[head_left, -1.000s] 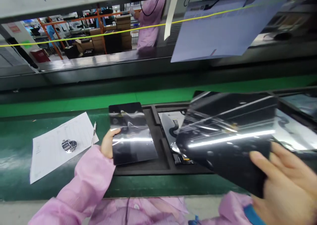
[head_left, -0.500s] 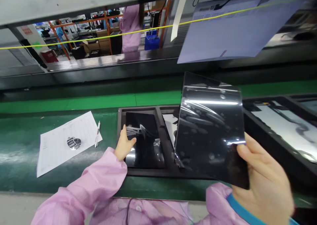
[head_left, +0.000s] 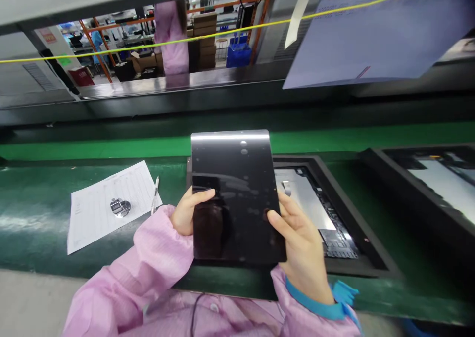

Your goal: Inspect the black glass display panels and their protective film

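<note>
A glossy black tablet panel is held upright in front of me over the green belt. My left hand grips its left edge, thumb on the glass. My right hand grips its right edge, thumb on the front. Behind the panel lies a black foam tray whose right pocket shows a silver tablet back with a circuit strip. The tray's left pocket is hidden by the panel.
A printed sheet lies on the belt to the left with a metal tally counter on it and a pen beside it. A second tray sits at the right. A document hangs above. A person in pink stands beyond.
My right hand swung the black panel from the right to the centre. My left hand left the smaller panel in the tray's left pocket and now grips the big panel's left edge.
</note>
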### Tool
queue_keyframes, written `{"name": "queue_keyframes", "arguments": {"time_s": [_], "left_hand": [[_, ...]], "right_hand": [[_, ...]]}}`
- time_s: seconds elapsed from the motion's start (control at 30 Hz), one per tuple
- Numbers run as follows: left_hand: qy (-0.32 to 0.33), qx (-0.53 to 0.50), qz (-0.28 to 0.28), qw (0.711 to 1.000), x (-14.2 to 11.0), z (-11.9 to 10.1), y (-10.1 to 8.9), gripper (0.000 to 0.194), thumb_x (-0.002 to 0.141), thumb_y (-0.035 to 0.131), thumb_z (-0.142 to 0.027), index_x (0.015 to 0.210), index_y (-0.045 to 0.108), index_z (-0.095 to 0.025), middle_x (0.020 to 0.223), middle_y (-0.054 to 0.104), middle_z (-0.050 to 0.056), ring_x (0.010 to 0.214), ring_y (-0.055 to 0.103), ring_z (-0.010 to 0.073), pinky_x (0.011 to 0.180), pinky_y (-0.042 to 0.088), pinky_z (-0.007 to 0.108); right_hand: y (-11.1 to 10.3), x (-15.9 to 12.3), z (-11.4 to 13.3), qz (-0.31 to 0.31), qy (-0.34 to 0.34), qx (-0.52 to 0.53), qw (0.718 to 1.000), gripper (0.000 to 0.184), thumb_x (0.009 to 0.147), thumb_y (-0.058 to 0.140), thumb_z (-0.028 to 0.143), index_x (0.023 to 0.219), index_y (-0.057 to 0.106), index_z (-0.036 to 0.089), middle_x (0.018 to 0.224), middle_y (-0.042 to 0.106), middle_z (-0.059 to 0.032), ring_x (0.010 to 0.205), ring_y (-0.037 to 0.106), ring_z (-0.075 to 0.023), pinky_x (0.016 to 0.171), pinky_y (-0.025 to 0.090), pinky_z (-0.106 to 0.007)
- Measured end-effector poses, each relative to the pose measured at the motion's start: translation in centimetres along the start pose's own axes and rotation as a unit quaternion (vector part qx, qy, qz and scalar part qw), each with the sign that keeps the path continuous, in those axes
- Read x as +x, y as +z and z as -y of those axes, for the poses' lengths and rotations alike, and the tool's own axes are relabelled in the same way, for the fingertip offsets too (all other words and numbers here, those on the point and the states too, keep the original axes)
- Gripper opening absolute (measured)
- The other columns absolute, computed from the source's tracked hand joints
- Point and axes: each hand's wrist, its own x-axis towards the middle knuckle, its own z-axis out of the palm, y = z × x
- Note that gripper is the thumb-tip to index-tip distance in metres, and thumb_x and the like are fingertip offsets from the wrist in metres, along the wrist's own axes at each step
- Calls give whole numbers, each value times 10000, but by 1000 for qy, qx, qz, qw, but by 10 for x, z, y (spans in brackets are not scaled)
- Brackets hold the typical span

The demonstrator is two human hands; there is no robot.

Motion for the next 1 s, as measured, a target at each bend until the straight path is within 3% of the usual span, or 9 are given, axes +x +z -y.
{"name": "queue_keyframes", "arguments": {"time_s": [0.2,0.3,0.4,0.47,0.57,0.63,0.8,0.9,1.0], "left_hand": [[-20,-67,-92,993,1,8,-30,240,717,729,-147,956,739,-164,832,779,55,733,752,228,674,587,308],[-64,-97,-117,986,0,6,-34,129,836,606,-116,855,732,-134,763,760,63,660,730,199,675,589,298],[-116,-108,-142,977,-2,3,-31,349,970,461,-184,729,700,-101,639,703,76,596,703,186,764,605,328],[-134,-130,-144,972,-2,3,-28,449,1018,409,-255,702,683,-94,633,691,84,647,719,200,850,603,356],[-118,-175,-147,966,1,5,-28,470,1043,389,-305,750,687,-90,732,724,102,849,753,234,958,578,378],[-110,-199,-165,960,4,8,-29,442,1040,418,-319,758,678,-98,752,725,105,956,750,253,1009,558,390],[-67,-237,-221,944,6,9,-26,222,1016,506,-237,936,685,-133,849,749,54,1086,732,223,1062,542,370],[-64,-221,-198,953,7,10,-24,266,1031,483,-257,1160,678,-129,1100,759,72,1179,706,263,1048,568,408],[-55,-184,-139,971,6,16,-25,348,1028,515,-372,1279,650,-173,1233,721,39,1287,644,315,1051,575,459]], "right_hand": [[4,12,-19,43,-19,-102,994,671,823,732,572,1394,564,264,1371,648,-91,1198,682,-230,1085,574,-414],[1,16,-20,47,-41,-197,978,664,834,716,581,1388,587,239,1344,656,-109,1202,658,-253,1131,527,-497],[3,7,-16,14,-101,-311,945,675,844,729,514,1424,555,216,1466,552,-123,1361,515,-293,1242,365,-590],[12,-5,-13,64,-223,-427,874,647,861,727,495,1403,556,185,1490,518,-134,1421,442,-300,1253,347,-570],[32,-25,-14,225,-398,-538,708,614,893,674,558,1308,580,114,1406,578,-162,1370,491,-301,1132,492,-489],[44,-35,-18,252,-440,-548,665,495,916,668,488,1216,609,97,1326,635,-153,1287,553,-291,1057,537,-451],[52,-37,-26,223,-434,-530,693,72,928,662,210,957,645,147,1150,719,-75,1138,642,-236,947,562,-364],[48,-31,-20,242,-400,-509,723,20,942,625,167,957,638,166,1118,729,-57,1090,665,-202,929,559,-333],[43,-16,-4,223,-308,-512,770,109,1004,535,230,971,629,186,1061,729,-41,994,692,-163,856,546,-304]]}}
